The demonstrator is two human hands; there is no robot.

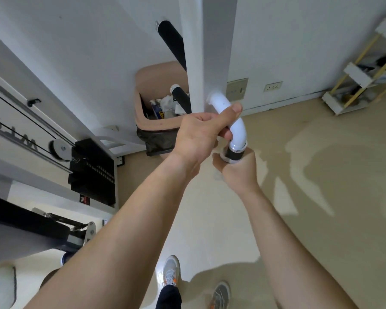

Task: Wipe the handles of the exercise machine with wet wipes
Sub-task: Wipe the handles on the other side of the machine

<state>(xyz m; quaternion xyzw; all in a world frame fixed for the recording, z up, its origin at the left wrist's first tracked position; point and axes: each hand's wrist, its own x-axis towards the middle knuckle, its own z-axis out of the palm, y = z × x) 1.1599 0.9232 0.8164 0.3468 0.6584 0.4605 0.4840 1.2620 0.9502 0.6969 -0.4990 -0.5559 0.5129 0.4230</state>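
Left hand [198,139] grasps the handle [237,126] at its white bend. Right hand [237,172], directly below, is clenched round the black grip [234,154], whose axis runs down into its palm.

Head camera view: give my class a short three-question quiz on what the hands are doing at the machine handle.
1. True or false: the left hand grips the white curved bar.
2. What does the right hand hold? A) black grip B) dumbbell C) rope
3. Fill in: behind the hands stands a pink waste ___ with rubbish inside.
Key: 1 true; 2 A; 3 bin.
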